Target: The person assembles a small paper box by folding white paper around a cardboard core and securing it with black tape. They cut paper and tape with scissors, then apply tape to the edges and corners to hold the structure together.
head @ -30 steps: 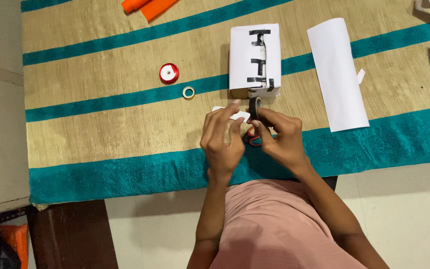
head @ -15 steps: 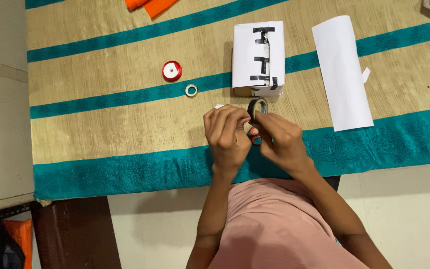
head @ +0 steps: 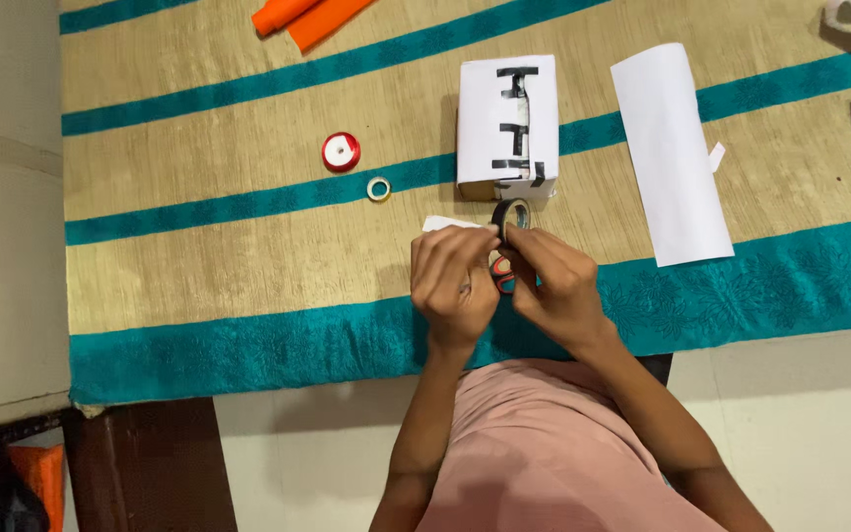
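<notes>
Black tape roll (head: 510,215) sits pinched upright in my right hand (head: 556,286), raised just above the desk (head: 209,246) and just in front of the white-wrapped box (head: 506,123). My right hand's fingers are curled closed around the roll's lower edge. My left hand (head: 453,281) is curled too, its fingertips (head: 490,236) meeting the roll at its near side; I cannot tell whether they grip a loose tape end or only touch it. Beneath the two hands I see the red and blue handles of a pair of scissors (head: 502,276), mostly hidden. A small white paper scrap (head: 445,224) pokes out from behind my left hand. The box carries several black tape strips (head: 516,118) along its seam. To its left lie a red ribbon spool (head: 341,151) and a small clear tape ring (head: 378,188), apart from each other. A long white paper sheet (head: 670,148) lies right of the box.
</notes>
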